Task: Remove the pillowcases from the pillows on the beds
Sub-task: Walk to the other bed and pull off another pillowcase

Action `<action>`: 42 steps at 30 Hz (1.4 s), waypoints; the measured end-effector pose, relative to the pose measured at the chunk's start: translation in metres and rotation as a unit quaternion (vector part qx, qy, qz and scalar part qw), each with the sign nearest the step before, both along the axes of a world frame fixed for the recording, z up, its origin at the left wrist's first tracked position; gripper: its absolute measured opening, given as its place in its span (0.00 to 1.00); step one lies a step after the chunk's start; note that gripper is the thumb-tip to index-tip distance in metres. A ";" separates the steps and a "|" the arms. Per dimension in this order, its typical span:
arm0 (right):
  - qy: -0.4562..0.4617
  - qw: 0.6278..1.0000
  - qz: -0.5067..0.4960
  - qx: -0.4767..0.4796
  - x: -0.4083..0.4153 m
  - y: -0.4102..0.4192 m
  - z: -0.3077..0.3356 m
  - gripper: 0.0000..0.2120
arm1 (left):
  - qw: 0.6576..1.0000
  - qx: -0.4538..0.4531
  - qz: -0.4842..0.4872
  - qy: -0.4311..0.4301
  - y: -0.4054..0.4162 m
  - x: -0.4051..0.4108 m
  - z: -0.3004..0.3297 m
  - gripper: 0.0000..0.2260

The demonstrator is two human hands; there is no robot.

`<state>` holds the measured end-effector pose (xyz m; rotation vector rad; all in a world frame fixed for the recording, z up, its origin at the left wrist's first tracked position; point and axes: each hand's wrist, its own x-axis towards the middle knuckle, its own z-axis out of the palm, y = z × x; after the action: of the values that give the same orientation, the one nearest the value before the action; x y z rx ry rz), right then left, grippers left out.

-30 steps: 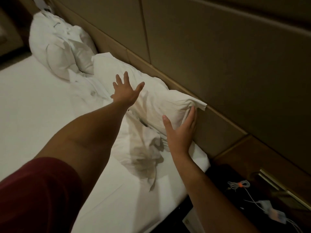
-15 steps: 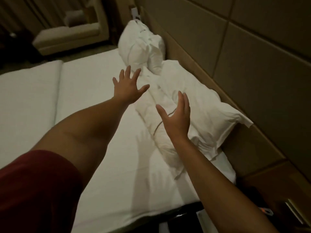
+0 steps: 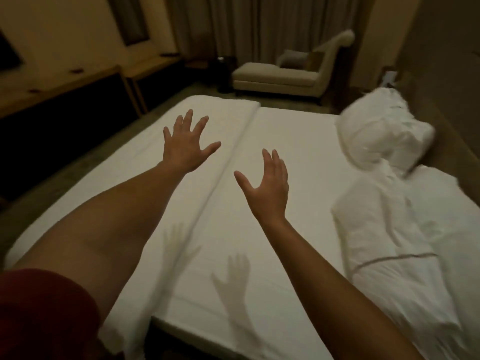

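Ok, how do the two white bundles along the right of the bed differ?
The far bundle is bunched into a rounded lump that stands high by the wall; the near bundle lies long, low and flatter along the bed. The near bundle has a thin dark line across it; none shows on the blurred far one. Both are white and crumpled, touched by neither hand.

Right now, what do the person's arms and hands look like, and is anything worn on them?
Both forearms are bare. The left hand and right hand show no gloves, rings or watch. A dark red short sleeve covers the left upper arm; the right sleeve is out of view.
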<state>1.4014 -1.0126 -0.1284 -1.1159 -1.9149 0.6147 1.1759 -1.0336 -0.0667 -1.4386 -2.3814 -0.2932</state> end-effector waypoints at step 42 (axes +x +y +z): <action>-0.126 0.967 0.193 0.107 -1.105 -0.310 0.006 0.43 | 0.954 -0.008 0.298 -0.041 -0.565 -1.022 0.004 0.36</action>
<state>0.2962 -1.3224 -0.1222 -0.7114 -2.3841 0.4717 0.1543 -1.5988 -0.0627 -0.6606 -2.7467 -0.1761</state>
